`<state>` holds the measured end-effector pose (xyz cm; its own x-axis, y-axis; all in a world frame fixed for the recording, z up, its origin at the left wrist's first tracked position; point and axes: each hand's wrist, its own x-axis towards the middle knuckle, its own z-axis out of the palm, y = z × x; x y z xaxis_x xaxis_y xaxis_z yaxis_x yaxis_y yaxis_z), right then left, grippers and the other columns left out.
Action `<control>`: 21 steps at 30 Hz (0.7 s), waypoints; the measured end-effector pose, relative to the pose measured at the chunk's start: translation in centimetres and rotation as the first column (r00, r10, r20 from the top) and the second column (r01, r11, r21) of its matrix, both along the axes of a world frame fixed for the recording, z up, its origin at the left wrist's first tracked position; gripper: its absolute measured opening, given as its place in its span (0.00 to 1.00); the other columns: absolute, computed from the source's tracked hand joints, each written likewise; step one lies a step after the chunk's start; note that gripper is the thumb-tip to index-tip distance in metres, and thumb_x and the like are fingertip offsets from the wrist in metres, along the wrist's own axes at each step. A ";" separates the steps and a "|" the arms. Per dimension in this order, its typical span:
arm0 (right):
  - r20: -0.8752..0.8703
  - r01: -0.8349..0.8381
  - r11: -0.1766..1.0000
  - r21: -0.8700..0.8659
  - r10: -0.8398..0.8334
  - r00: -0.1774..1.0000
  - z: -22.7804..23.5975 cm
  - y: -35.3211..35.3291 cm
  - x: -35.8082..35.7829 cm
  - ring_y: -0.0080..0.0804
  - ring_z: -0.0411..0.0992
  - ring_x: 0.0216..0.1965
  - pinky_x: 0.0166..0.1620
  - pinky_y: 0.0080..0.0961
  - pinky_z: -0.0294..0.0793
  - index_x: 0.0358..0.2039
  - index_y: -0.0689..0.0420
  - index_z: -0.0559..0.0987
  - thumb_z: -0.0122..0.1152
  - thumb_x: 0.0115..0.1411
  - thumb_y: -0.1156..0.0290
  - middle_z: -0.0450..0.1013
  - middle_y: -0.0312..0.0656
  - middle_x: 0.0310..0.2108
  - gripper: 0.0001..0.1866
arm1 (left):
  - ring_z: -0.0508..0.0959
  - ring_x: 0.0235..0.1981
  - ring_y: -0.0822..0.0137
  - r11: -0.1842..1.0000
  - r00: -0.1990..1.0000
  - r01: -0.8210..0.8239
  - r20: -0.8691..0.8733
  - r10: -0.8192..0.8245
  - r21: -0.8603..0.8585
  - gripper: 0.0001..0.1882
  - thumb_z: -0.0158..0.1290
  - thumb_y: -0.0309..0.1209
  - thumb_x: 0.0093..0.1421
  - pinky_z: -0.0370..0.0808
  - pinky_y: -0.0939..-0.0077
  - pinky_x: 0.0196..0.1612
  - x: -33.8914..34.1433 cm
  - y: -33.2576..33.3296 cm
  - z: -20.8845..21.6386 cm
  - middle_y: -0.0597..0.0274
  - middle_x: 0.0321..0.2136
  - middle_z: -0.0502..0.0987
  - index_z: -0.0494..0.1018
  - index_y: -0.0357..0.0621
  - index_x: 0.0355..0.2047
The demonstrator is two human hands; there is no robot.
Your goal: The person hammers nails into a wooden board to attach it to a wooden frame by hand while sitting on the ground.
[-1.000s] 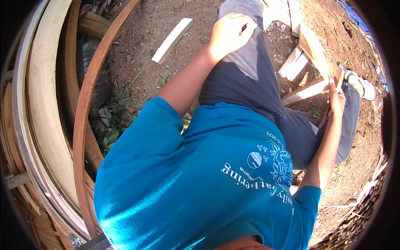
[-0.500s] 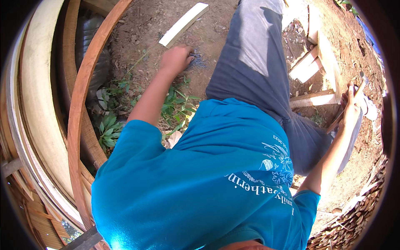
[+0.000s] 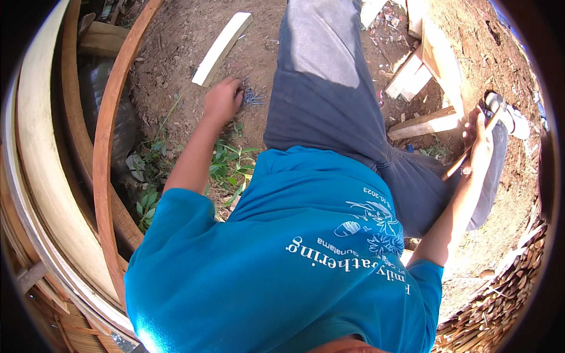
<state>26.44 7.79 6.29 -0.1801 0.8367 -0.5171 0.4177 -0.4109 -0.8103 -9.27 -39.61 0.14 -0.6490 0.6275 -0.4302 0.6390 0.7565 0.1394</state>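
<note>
My left hand [image 3: 222,101] is down at the ground beside a small heap of grey nails [image 3: 254,97]. Its fingers are curled at the edge of the heap, and what they hold, if anything, is hidden. At the right, above my bent leg, my right hand [image 3: 481,146] grips a hammer by its thin wooden handle [image 3: 455,167]. The handle runs slantwise through the fingers, toward my sandalled foot.
A pale wood offcut [image 3: 222,48] lies past my left hand. Nailed-together boards [image 3: 444,62] stand beyond my right hand. Long planks [image 3: 44,141] line the left side, with green weeds [image 3: 226,167] nearby. Stacked thin pieces [image 3: 500,300] fill the lower right.
The whole view has shifted, so most things sit further left. My left hand stays by the nails, its fingers now showing more. The hammer stays in my right hand, its head harder to make out.
</note>
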 end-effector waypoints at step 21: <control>-0.099 -0.020 1.000 0.014 0.022 0.995 -0.7 0.4 1.0 0.07 0.56 0.16 0.20 0.11 0.55 0.46 0.57 0.83 0.64 0.69 0.60 0.65 0.23 0.18 0.14 | 0.80 0.34 0.66 0.492 0.735 0.334 0.105 -0.670 0.804 0.08 0.57 0.25 0.66 0.76 0.74 0.38 4.3 38.0 1.8 0.59 0.36 0.80 0.80 0.43 0.44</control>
